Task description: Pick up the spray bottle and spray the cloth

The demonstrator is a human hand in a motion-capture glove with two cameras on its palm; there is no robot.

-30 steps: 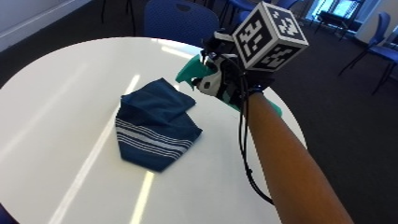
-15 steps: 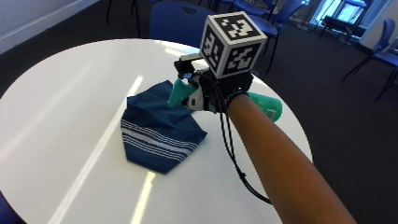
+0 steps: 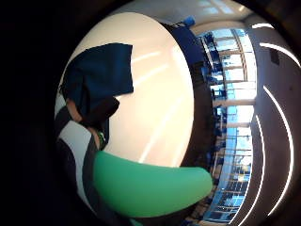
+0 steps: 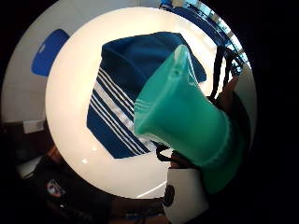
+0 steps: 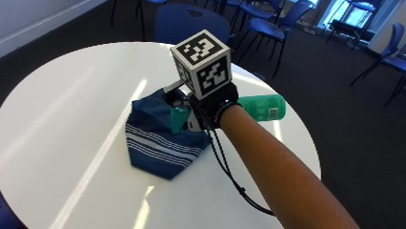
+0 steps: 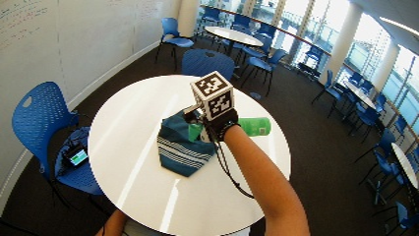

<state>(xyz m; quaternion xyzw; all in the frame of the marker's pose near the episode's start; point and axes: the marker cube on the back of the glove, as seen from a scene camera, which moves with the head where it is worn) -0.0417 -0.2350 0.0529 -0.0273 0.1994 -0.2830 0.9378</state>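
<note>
In the outside view a folded dark blue cloth (image 5: 158, 143) with white stripes lies near the middle of the round white table (image 5: 70, 119). My gloved right hand (image 5: 212, 107) grips a green spray bottle (image 5: 263, 107) lying roughly level, body sticking out toward the table's right edge. Its teal nozzle (image 5: 179, 119) hangs just over the cloth's right part. The thumb side palm view shows the spray head (image 4: 182, 112) close up with the cloth (image 4: 117, 93) right behind it. The little finger side view shows the bottle's body (image 3: 150, 188) and the cloth (image 3: 101, 75).
Blue chairs stand around the table: one at the far side (image 5: 190, 19), one at the left (image 6: 39, 118) with a bag beside it. More chairs and tables fill the room behind. Bare tabletop (image 6: 131, 162) lies left of and in front of the cloth.
My hand has carried the bottle leftward from beside the cloth's right edge until the nozzle is over the cloth. The outside camera has shifted too. The cloth has stayed in place.
</note>
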